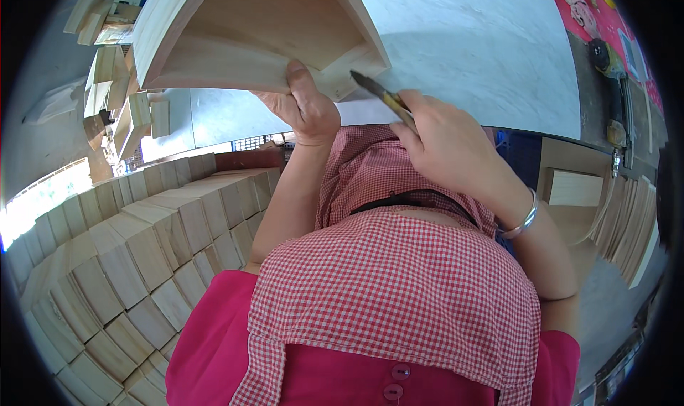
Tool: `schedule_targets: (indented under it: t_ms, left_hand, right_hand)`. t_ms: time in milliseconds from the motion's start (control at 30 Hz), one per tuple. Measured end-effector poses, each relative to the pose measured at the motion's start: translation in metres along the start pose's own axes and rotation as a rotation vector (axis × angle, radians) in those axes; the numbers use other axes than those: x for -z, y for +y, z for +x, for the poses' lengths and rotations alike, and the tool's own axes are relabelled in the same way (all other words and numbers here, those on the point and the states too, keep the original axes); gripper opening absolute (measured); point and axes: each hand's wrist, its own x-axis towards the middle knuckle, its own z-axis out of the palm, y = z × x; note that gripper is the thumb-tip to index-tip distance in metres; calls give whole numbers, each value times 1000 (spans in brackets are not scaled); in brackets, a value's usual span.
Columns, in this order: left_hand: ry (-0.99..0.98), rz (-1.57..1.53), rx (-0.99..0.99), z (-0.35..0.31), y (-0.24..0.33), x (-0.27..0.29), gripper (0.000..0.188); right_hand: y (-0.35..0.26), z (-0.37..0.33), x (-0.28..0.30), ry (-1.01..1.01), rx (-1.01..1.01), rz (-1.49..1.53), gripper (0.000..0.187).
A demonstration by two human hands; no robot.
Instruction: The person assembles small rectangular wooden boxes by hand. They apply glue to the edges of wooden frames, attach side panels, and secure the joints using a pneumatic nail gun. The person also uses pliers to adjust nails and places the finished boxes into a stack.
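Observation:
My left hand grips the near wall of an open pale wooden box, thumb over the rim and fingers underneath. The box is tilted, with its hollow facing me and its far end cut off by the picture's upper edge. Closed round a slim knife, my right hand is just right of the box's near right corner. The knife has a dark, narrow tip and yellow on its handle, and it points up and left at that corner. A small gap shows between tip and wood.
A white marbled tabletop lies beneath the box. Stacked wooden boxes fill the left side, with more wooden pieces farther off. At right are wooden panels, a power tool and a red cloth surface.

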Motion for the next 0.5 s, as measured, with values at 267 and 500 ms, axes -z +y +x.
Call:
schedule_targets:
  t_ms: [267, 500]
  left_hand:
    - [-15, 8, 34, -2, 1, 1, 32]
    - [-31, 7, -13, -1, 1, 1, 31]
  right_hand:
    - [1, 1, -17, 128, 144, -355, 31]
    - [-3, 16, -26, 94, 146, -361, 27]
